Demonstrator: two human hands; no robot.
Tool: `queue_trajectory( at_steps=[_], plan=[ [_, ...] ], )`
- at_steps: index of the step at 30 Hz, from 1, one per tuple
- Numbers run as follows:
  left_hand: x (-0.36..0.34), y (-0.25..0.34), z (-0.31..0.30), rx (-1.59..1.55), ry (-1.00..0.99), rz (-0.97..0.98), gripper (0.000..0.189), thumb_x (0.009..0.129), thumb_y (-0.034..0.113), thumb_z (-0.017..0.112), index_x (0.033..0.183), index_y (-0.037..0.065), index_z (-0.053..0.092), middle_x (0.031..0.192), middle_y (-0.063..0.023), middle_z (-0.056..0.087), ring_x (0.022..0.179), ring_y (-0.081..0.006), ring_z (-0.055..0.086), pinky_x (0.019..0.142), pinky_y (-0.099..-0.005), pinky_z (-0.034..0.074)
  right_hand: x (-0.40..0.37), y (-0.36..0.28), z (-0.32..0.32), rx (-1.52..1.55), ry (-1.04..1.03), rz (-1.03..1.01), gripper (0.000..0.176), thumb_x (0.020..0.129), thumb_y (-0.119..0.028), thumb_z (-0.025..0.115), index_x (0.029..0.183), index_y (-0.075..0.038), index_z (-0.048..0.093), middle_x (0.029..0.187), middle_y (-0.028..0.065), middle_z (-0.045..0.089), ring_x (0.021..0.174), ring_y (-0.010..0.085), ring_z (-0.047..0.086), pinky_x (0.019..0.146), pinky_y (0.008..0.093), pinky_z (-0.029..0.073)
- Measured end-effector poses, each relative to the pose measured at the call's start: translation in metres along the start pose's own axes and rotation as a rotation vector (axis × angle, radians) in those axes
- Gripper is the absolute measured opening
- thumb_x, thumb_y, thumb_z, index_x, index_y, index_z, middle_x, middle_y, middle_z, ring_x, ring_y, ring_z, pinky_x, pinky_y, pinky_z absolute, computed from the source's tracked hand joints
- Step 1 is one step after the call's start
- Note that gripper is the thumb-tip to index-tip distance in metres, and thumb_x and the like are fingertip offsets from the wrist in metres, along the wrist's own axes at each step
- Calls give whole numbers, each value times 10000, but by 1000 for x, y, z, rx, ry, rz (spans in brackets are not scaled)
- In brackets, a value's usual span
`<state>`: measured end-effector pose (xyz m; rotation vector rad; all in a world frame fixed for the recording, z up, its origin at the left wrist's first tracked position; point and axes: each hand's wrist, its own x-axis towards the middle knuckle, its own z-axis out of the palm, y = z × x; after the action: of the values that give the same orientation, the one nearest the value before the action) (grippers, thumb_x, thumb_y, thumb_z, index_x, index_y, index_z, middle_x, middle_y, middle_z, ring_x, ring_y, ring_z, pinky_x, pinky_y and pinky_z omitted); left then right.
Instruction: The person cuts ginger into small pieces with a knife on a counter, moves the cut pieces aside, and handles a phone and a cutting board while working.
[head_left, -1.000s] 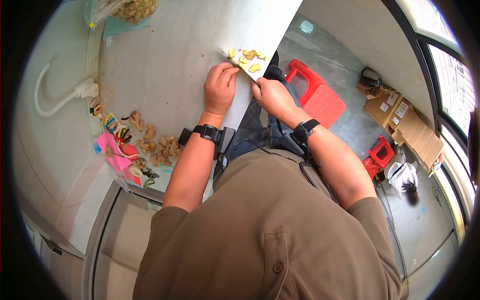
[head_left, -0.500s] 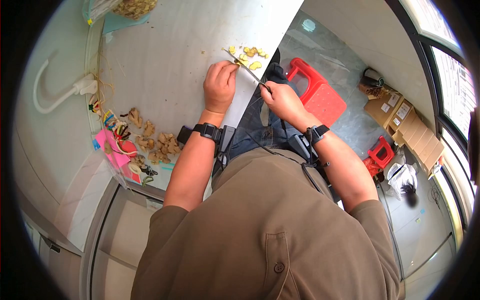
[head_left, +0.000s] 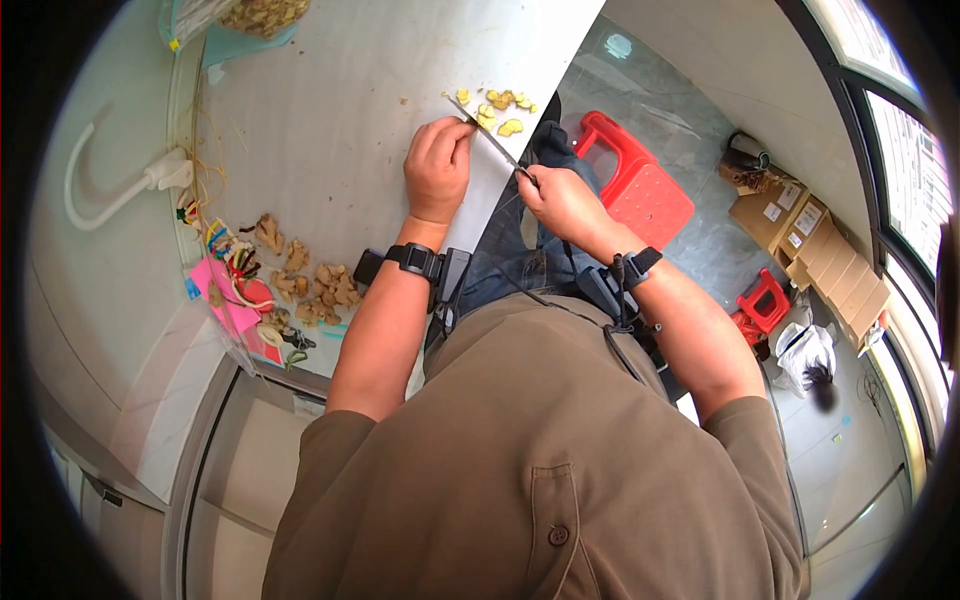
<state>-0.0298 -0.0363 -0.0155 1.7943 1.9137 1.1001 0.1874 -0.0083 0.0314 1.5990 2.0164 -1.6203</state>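
My right hand [head_left: 565,203] is closed round the dark handle of a knife [head_left: 496,146]. Its thin blade points up and left over the table near the edge. My left hand [head_left: 437,170] is closed beside the blade, fingertips pinched on a piece of ginger mostly hidden by the fingers and knife. Yellow ginger slices [head_left: 501,100] lie just beyond the blade, close to the table edge. Whole brown ginger pieces [head_left: 330,290] sit in a heap on the table, left of my left forearm.
The white table [head_left: 320,130] ends in a slanting edge before me. String, a pink sheet [head_left: 222,292] and small items crowd its left side. A bag of brownish pieces [head_left: 266,14] stands at the far left. A red stool [head_left: 640,190] and cardboard boxes [head_left: 800,225] stand right.
The knife and both hands have shifted only slightly. A slice beside the blade now shows more fully, and the piece under my left fingertips is less visible.
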Motion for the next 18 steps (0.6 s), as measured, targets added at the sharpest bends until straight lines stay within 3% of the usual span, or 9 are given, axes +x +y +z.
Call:
queue_trajectory(
  at_steps=[18],
  plan=[
    [3,5,-7,-22,-109,2,136,915,-31,789,1024,47,768,1086,-109,777,1001,-342,737,879,-437,605,19,-9,10,46,23,0,414,1091,-301,581,1019,62,767,966,342,742,954,529,736,893,591,575]
  ],
)
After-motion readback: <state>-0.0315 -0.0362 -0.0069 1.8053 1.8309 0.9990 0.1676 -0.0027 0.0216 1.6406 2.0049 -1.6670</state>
